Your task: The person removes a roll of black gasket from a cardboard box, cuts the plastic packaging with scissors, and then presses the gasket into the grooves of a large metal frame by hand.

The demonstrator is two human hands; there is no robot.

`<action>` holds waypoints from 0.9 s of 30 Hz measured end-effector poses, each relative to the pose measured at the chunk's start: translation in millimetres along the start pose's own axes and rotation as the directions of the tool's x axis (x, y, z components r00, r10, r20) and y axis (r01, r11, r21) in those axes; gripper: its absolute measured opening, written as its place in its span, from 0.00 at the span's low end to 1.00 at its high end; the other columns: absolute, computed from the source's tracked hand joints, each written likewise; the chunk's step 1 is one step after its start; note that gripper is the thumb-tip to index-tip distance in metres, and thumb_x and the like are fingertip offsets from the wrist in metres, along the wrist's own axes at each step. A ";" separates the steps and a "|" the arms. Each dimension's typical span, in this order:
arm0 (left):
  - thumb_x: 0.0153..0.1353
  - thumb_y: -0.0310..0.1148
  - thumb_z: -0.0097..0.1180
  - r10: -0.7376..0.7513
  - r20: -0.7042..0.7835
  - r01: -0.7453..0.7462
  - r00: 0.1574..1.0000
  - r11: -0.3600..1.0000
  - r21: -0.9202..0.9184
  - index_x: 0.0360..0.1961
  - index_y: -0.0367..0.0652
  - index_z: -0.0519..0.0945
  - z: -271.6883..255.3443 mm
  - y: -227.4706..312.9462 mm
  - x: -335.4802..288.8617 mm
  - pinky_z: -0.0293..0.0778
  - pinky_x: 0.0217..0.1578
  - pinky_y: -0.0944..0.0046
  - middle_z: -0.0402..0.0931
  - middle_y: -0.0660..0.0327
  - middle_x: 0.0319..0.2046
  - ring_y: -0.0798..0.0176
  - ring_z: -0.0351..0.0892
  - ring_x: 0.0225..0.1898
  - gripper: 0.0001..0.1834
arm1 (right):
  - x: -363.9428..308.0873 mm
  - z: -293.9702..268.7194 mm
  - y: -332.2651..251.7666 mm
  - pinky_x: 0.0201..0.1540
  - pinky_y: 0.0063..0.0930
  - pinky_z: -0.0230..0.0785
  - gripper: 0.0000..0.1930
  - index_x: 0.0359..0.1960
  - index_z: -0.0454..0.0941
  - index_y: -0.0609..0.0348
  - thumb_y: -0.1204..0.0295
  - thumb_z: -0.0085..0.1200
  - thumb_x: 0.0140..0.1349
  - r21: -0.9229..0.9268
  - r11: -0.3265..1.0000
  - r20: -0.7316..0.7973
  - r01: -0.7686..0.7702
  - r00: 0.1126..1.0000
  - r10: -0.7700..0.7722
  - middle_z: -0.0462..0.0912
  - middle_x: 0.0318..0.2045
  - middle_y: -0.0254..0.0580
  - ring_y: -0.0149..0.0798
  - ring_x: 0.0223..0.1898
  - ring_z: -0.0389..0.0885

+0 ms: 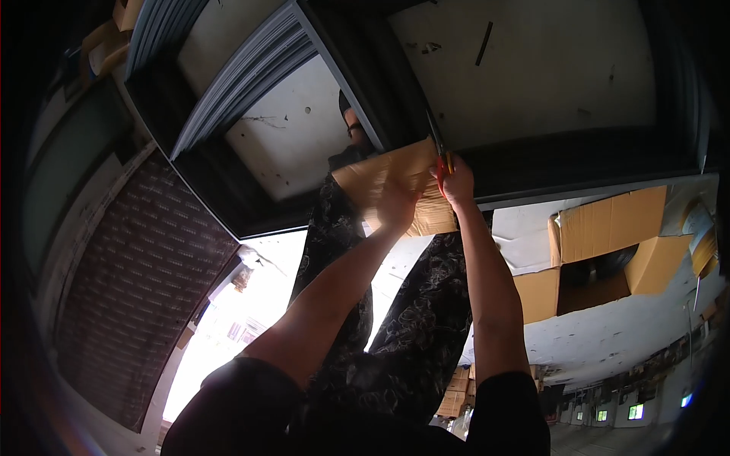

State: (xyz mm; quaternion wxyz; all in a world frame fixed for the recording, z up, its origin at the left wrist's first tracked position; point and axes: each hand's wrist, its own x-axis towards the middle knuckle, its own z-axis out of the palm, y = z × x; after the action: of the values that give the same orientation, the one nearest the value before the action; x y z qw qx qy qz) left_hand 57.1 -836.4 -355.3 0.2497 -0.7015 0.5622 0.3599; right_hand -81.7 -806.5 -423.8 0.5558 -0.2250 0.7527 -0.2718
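Grasping scissors (441, 163), the right hand (459, 182) could, by slipping, cut the left hand (397, 205), whose finger closure over cardboard (369, 176) cannot be determined.

Cardboard sheet (366, 178), scissors (442, 170) at its right edge, box (612, 222) farther right

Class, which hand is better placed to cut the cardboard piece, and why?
Probably the right hand: it holds the red-handled scissors near the cardboard piece; the left hand shows no tool.

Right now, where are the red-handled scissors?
In the head view, the scissors are right of centre, held in your right hand, blades pointing up, by the cardboard piece's upper right corner.
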 end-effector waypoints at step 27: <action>0.53 0.42 0.59 -0.066 0.249 0.104 0.966 0.984 -0.143 0.18 0.39 0.71 33.4 -37.8 39.3 0.64 0.11 0.61 0.69 0.58 0.11 0.64 0.66 0.08 0.18 | -186.0 -234.7 145.3 0.22 0.26 0.61 0.13 0.26 0.69 0.61 0.69 0.62 0.53 0.424 0.870 -0.697 -0.252 0.523 0.491 0.73 0.19 0.34 0.28 0.20 0.69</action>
State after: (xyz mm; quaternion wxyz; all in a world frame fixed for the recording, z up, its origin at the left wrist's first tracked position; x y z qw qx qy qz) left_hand 90.5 -826.0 -408.8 0.2766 -0.6928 0.4671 0.4747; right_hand -259.8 -540.8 -331.7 0.2383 0.1634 0.9038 -0.3156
